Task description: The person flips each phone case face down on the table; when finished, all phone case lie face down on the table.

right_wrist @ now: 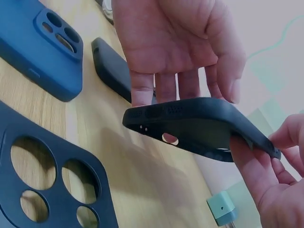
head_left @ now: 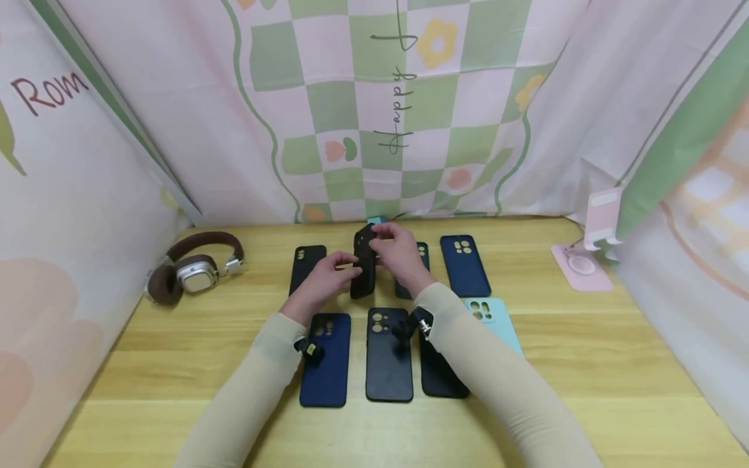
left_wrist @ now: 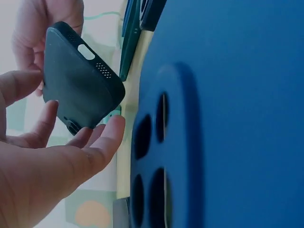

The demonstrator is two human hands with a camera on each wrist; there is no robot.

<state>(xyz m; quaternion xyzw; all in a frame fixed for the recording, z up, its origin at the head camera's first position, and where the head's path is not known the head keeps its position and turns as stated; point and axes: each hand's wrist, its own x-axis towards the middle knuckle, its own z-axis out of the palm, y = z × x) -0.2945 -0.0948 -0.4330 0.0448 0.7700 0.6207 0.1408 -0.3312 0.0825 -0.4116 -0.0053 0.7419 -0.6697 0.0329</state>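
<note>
A black phone case point(head_left: 364, 279) is held up on edge over the back of the table. My right hand point(head_left: 400, 253) pinches its far end, with fingers reaching inside the case in the right wrist view. My left hand point(head_left: 326, 281) touches the left side, its fingers spread and mostly straight against the case back point(left_wrist: 76, 76). The charging-port cutout point(left_wrist: 86, 52) shows at the near end. Below lie a blue case point(head_left: 325, 370), a black case point(head_left: 389, 364) and another black case point(head_left: 441, 377), partly under my right sleeve.
Behind my left hand lies a black case point(head_left: 304, 263). A dark teal case point(head_left: 422, 253), a navy case point(head_left: 466, 270) and a mint case point(head_left: 504, 322) lie to the right. Headphones point(head_left: 199, 273) sit at left, a pink phone stand point(head_left: 585, 266) at right. Patterned curtains point(head_left: 328, 58) enclose the table.
</note>
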